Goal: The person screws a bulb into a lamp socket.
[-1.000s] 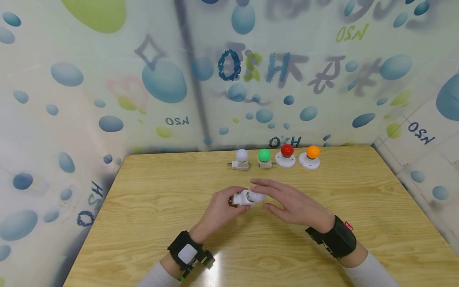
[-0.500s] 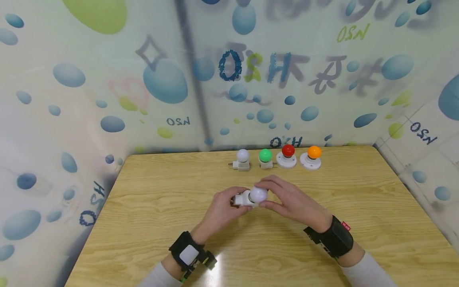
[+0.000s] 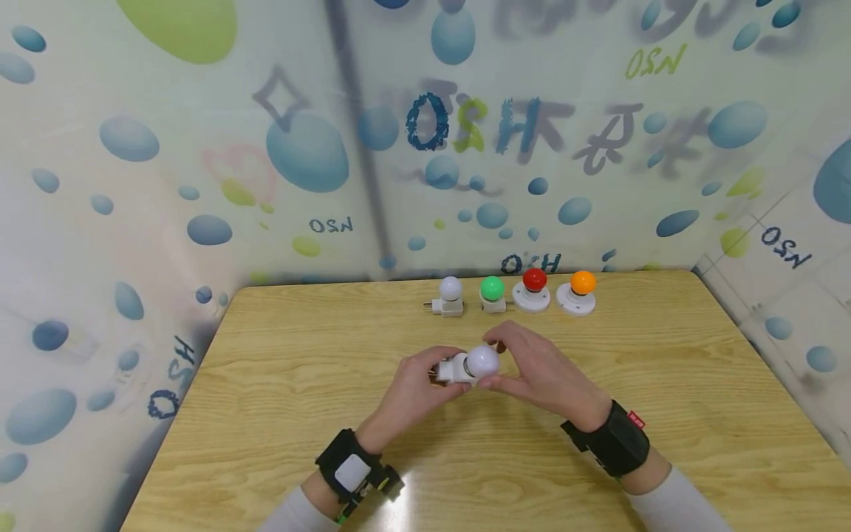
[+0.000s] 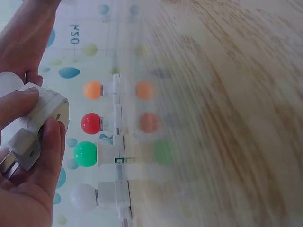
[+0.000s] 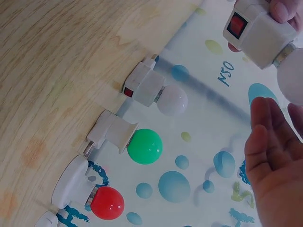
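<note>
In the head view my left hand [image 3: 415,384] grips a white plug-in lamp socket [image 3: 453,369] above the table, its metal prongs toward the palm. A white light bulb [image 3: 482,360] sits at the socket's other end, pointing right. My right hand [image 3: 541,369] is at the bulb, thumb along its lower side and a bent finger at its upper edge. The right wrist view shows the red switch [image 5: 236,24] on the socket, with the other right fingers [image 5: 265,118] loosely bent below the bulb. Thumb and fingers of the left hand [image 4: 38,175] pinch the socket in the left wrist view.
Along the table's [image 3: 299,332] back edge stand a white-bulb plug-in lamp [image 3: 450,295], a green-bulb one [image 3: 493,294], and red-bulb [image 3: 532,290] and orange-bulb [image 3: 578,292] lamps on round white bases. A patterned sheet [image 3: 266,244] hangs behind.
My right hand came in from the right with spread fingers and took the bulb between thumb and fingers. Its fingers have since shifted slightly right round the bulb. The left hand keeps its grip.
</note>
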`<state>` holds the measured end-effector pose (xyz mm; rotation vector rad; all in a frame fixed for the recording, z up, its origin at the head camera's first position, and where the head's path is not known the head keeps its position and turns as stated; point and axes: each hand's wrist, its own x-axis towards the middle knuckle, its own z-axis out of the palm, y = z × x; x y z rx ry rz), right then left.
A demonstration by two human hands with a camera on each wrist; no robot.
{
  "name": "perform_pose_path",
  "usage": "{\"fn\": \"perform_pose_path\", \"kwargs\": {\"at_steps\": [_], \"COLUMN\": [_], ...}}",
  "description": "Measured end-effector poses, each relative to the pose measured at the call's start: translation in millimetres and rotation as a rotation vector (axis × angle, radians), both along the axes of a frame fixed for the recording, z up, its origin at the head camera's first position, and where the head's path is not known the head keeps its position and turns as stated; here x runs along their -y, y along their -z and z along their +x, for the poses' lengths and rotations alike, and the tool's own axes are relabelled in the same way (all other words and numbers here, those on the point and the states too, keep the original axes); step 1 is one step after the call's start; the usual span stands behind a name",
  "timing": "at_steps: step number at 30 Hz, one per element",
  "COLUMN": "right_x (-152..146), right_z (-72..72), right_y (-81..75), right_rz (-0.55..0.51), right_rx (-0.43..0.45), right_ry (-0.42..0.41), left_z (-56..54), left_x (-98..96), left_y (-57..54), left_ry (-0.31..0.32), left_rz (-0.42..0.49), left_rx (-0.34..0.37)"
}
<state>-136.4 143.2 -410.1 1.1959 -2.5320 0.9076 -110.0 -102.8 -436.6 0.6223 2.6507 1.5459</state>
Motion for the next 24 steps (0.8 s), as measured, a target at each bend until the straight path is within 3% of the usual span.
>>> {"fn": "perform_pose_path", "kwargs": {"at_steps": [4,8,13,24], "right_x": [-4.4,-6.9,-4.0,2.9], "right_z": [1.1,0.1,-0.3,-0.8], "right_y": [-3.7,-6.9,-6.8,-6.4], "right_rz": [0.043,0.085,0.117,0.097], "right_rx": [0.002,-0.014,-0.018,0.017], "right_ry": [-0.007,-0.083,-0.148,-0.142], "left_z": [-2.2,-5.9,-7.5,-6.1], "left_x": [2.9,8.2,12.5,10.6], "left_y": [2.1,5.2,7.1,4.8], "left_ry": [-0.018,-0.048,-0.041,-0.048], "left_rz": [-0.001,-0.007,-0.017,-0.024], "left_rx": [0.003,0.003,0.010,0.008]}}
